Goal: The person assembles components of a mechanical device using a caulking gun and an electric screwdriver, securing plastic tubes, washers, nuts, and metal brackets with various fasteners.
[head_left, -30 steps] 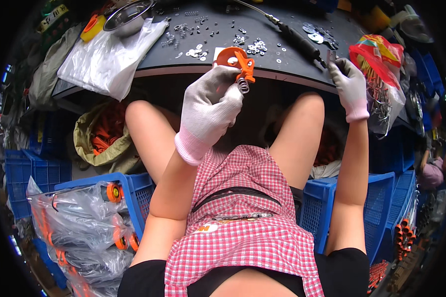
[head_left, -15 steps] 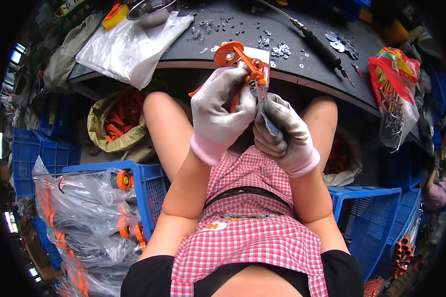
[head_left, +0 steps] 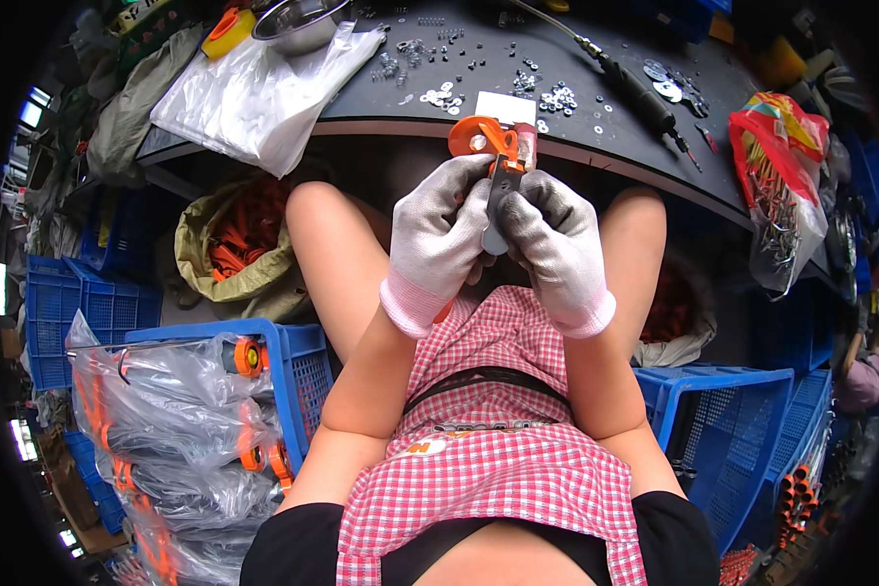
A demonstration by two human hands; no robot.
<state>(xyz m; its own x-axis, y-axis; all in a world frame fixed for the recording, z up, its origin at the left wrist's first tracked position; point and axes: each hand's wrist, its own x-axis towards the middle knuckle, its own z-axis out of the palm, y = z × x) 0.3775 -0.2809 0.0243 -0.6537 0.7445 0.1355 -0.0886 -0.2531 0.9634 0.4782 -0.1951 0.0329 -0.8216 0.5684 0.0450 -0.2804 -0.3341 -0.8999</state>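
Orange part (head_left: 498, 144) looks light, stiff; hold edges. Left hand (head_left: 439, 230), seven o'clock, fingers clamped on it; right hand (head_left: 563, 252), five o'clock, pinches grey plate (head_left: 501, 198).

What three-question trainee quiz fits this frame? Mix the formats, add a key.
1. True or false: the dark flat strip is between the gloved left hand and the gloved right hand.

2. Multiple choice: what colour is the round part at the left hand's fingertips?
A) blue
B) orange
C) green

3. Fill in the blank: as seen in the picture, the black pen-shaped tool lies to the ____ of the loose washers.

Key:
1. True
2. B
3. right
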